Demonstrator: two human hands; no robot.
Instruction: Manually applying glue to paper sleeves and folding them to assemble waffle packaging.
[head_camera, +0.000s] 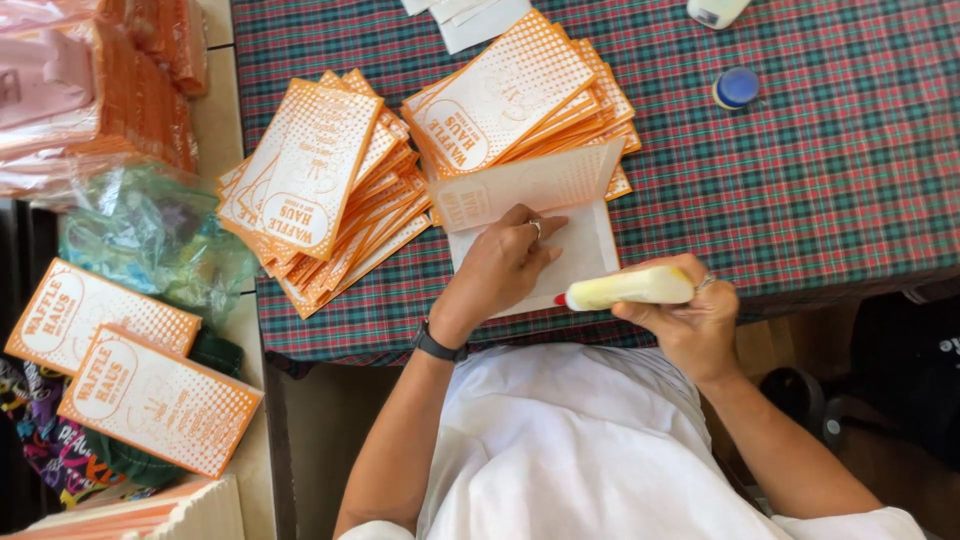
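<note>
Head view: left hand presses flat, fingers spread open, on a white-and-orange flat paper bag lying at the near edge of the plaid-cloth worktop. The bag's orange-printed flap is folded up and open. Right hand has fingers wrapped closed around a pale yellow glue bottle with a red tip.

Bottle: likely light, squeezable plastic, best held round the mid-body as here. Long axis is near horizontal, with the tip pointing left toward the bag's lower edge.

Bag: thin, floppy, creases easily, so pin it flat. Long axis runs away from the person.

Two fanned stacks of orange printed bags sit just behind. A small blue-capped jar stands well apart.
</note>
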